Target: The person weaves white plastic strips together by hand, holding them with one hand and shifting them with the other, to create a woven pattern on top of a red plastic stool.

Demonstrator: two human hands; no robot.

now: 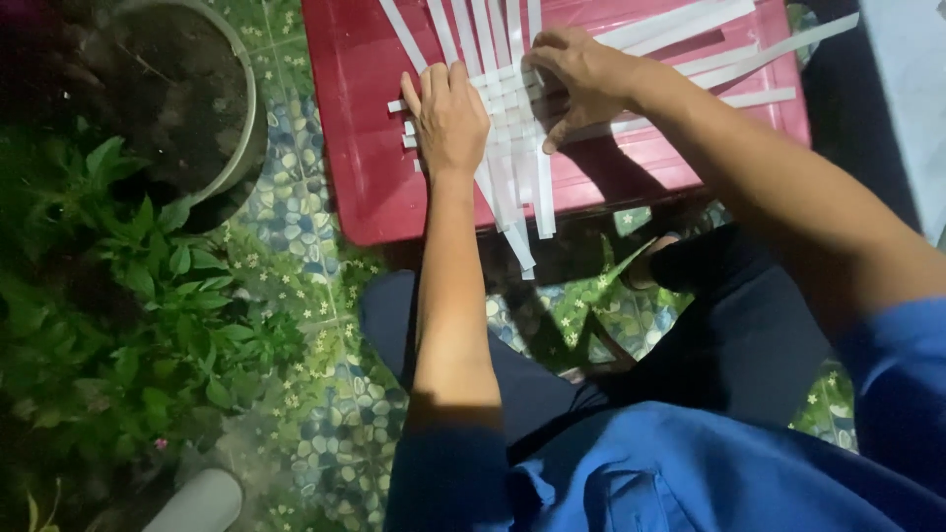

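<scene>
Head view: we look down at a mat of white strips (507, 128) being woven on a red plastic lid (365, 167) that rests low in front of our knees. We judge the strips to be light, thin and springy, flat ribbons that slide over one another and would kink if bent sharply, so we would hold them flat near the crossings rather than by their loose ends. Our left hand (448, 118) lies palm down with fingers together, pressing the woven patch against the lid and pinching nothing. Our right hand (581, 74) arches over the weave, its fingertips pressing down on the strips; whether any strip is pinched under it we cannot tell. The woven part is a small tight lattice between the two hands, with long free ends fanning out toward the lid's far edge and over its near edge. A grey pot (212, 99) and green leafy plants (148, 286) stand to the left on a pebble-patterned floor (325, 394).
</scene>
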